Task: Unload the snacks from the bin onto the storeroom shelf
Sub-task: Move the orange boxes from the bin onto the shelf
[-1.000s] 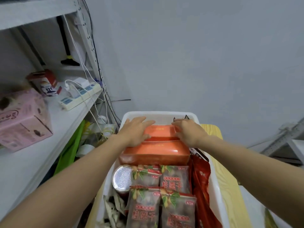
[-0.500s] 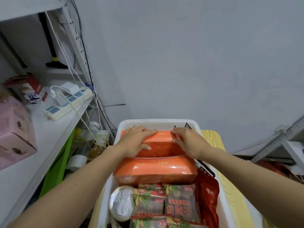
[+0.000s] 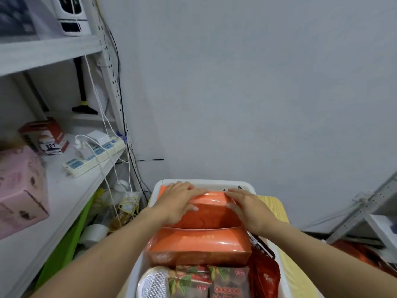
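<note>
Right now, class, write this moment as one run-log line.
phase: grasp | left hand: grips rear orange box | right hand: grips it | box: in white bin

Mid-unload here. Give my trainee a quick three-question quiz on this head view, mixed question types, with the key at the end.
1. True or false: the left hand and the right hand both grip the rear orange pack.
2. Which of these lies on the shelf with chargers plugged into it? A) power strip B) laptop C) desk fan
3. Fill in: the front orange pack lies inside the white ____.

Key: 1 true. 2 A. 3 bin.
</note>
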Demonstrator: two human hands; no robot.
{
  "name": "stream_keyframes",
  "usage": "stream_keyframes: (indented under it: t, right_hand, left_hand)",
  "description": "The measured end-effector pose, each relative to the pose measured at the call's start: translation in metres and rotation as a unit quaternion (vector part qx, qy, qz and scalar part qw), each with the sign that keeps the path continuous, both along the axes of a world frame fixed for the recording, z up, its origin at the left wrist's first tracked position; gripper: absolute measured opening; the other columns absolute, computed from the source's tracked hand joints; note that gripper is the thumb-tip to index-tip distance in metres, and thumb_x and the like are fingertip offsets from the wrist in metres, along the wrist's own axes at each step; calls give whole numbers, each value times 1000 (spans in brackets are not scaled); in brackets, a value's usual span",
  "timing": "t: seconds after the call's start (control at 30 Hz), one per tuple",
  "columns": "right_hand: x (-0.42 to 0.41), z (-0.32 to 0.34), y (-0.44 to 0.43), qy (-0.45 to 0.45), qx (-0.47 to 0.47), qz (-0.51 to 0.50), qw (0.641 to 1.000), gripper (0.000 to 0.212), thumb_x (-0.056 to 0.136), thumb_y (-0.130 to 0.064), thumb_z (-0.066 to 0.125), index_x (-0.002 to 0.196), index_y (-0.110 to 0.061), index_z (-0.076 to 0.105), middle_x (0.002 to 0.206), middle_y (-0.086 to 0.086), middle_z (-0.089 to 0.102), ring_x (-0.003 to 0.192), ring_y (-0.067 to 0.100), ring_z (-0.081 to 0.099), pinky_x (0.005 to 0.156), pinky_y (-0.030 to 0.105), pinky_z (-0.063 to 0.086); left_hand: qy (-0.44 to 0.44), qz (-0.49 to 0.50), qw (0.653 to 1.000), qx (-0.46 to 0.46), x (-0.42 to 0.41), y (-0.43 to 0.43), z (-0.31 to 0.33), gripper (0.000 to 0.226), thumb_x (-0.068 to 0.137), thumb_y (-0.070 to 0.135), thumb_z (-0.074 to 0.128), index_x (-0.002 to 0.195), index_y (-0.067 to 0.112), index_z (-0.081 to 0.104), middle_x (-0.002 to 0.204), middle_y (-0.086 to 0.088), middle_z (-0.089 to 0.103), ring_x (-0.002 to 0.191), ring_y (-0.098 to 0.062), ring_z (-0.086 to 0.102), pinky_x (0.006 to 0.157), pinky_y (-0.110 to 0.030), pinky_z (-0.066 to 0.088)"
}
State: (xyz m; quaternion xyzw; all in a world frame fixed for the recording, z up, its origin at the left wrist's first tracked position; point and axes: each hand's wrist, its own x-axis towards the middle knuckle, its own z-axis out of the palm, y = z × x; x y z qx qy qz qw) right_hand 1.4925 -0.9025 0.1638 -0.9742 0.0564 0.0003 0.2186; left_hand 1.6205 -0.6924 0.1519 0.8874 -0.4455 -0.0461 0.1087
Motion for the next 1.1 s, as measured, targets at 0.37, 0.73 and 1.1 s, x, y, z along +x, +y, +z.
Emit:
stream_keyframes:
  t: [0.37, 0.73, 1.1]
  right_hand:
    - [-25, 56, -12, -157, 157, -125, 967, 103, 73, -44, 84, 156, -31, 24, 166, -2, 9, 151, 18, 14, 121, 40, 21]
    - [-78, 91, -22, -219, 388, -92, 891, 60, 64, -30, 93, 117, -34, 63, 111, -11, 71, 108, 11, 65, 96, 44, 54]
    - [-121, 128, -4, -268, 391, -43, 880, 40, 76, -26, 85, 110, -38, 69, 93, -17, 75, 91, 7, 69, 83, 37, 59]
  left_hand:
    - [-74, 0, 997, 0, -19, -8, 112, 56, 97, 43, 56, 147, 49, 33, 134, 5, 51, 126, -20, 44, 98, -30, 29]
    - [-80, 6, 993, -81, -78, 0, 211, 54, 94, 45, 55, 144, 53, 37, 128, 6, 54, 121, -19, 48, 103, -48, 39]
    - [-188, 198, 937, -218, -185, 32, 242, 83, 82, 55, 70, 152, 32, 32, 145, 1, 45, 134, -19, 41, 108, -41, 36]
